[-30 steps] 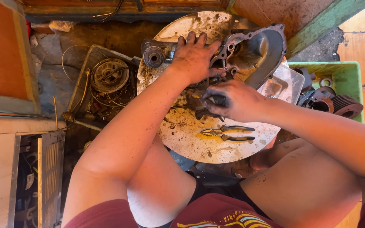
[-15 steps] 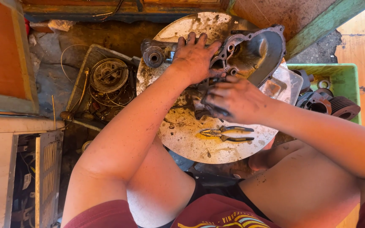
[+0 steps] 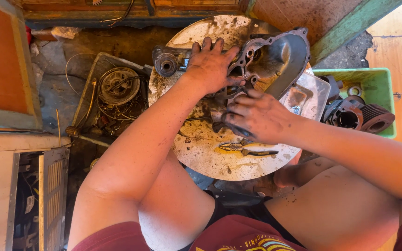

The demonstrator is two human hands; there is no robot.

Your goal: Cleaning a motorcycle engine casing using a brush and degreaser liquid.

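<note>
Round table [image 3: 210, 158] w/ engine casing [image 3: 275, 58] at far edge, pliers [image 3: 247, 148] near front. Tray of parts [image 3: 117, 88] left, bin [image 3: 378, 86] of parts right.

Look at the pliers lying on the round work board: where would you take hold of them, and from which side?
Grip the pliers by the two handles, which point right and lie free on the round board. Come from above on the right, fingers closing across both handles. The jaw end points left, close under the right hand, so that side looks crowded. The left hand rests on the grey engine casing, clear of them.
</note>
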